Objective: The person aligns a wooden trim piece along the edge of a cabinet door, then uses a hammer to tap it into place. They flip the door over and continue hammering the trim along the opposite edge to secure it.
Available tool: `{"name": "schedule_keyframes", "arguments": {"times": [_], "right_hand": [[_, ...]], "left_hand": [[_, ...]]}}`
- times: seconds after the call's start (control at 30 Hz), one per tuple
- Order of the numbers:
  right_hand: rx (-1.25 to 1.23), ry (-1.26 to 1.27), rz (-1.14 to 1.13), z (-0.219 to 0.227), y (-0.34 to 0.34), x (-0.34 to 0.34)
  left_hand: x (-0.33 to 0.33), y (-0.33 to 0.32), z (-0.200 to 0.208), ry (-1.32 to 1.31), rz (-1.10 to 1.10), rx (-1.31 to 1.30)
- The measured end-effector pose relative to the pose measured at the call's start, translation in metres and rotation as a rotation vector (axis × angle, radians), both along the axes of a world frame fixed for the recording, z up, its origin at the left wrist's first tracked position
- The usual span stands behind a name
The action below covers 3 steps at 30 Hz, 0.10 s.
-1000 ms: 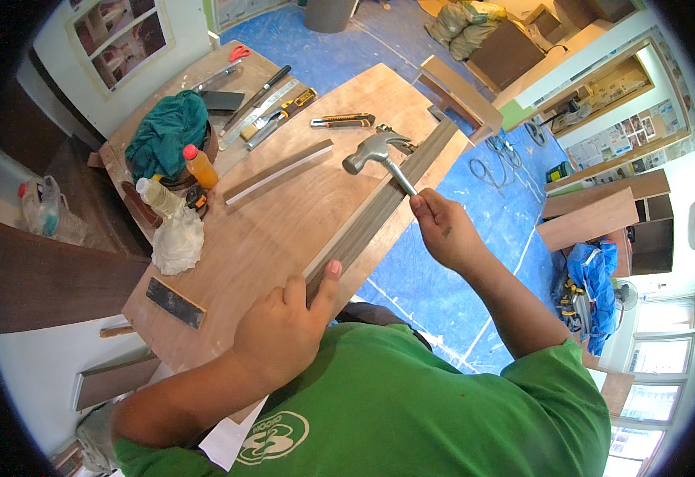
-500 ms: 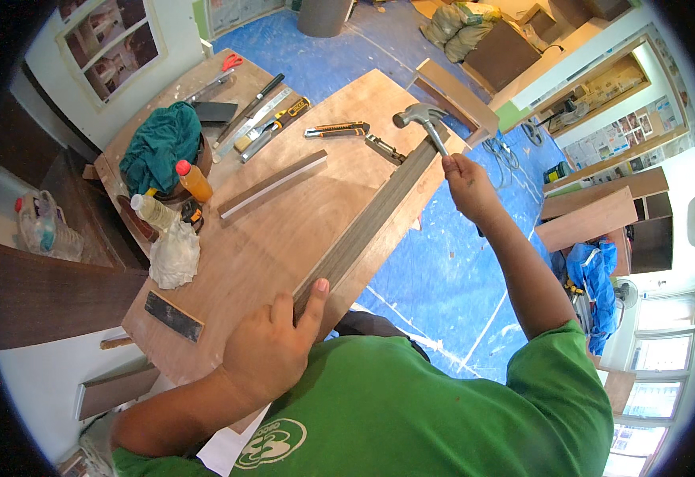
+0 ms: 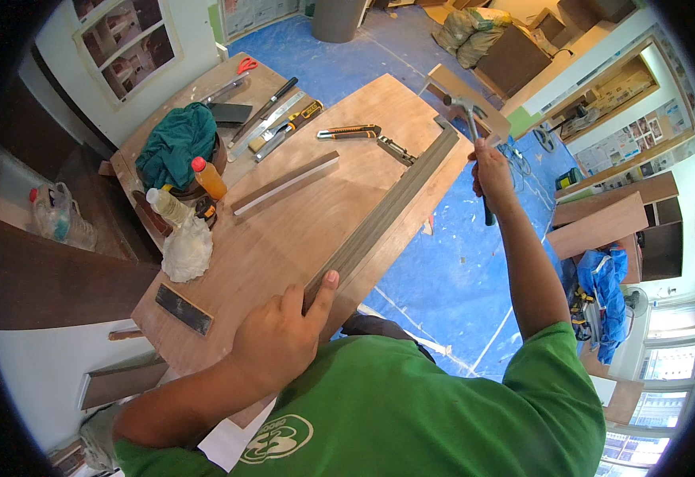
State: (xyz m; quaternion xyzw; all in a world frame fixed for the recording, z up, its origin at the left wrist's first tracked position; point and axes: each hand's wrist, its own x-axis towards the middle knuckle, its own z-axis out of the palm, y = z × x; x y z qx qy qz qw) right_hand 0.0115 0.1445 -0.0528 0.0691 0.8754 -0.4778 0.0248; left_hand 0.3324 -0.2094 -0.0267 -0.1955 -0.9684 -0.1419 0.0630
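A long grey wood-grain strip (image 3: 387, 211) lies slantwise along the right side of the plywood board (image 3: 244, 274). My left hand (image 3: 280, 338) is closed around its near end, one finger stretched along the top. Raised past the strip's far end, my right hand (image 3: 492, 175) grips a claw hammer (image 3: 472, 121) by its dark handle. The hammer's head is apart from the strip. Beside the strip's far part lies a metal hinge (image 3: 396, 151), close to an orange and black box cutter (image 3: 349, 132). A shorter brown strip with a pale edge (image 3: 285, 184) rests farther left.
At the left stand an orange drink bottle (image 3: 210, 178), a clear bottle (image 3: 168, 207), a white bag (image 3: 187, 253) and a green cloth (image 3: 176, 147). Behind them lie red-handled scissors (image 3: 246, 64) and a paintbrush (image 3: 266, 139). Blue sheeting (image 3: 419, 270) covers the floor.
The hammer has come up and to the right, off the strip's far end, with my right hand. My left hand keeps its hold on the near end. The whole view has shifted slightly.
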Motion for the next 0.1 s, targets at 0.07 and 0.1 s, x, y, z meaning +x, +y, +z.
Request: {"name": "schedule_keyframes", "arguments": {"times": [0.07,0.1], "right_hand": [[-0.103,0.053,0.062,0.0023,-0.0008,0.0067],[-0.153,0.021,0.087,-0.0001,0.0024,0.0021]], "left_hand": [[0.0008,0.0003,-0.0022,-0.001,0.000,-0.023],[0.0012,0.0003,-0.0035,0.000,-0.004,-0.034]]}}
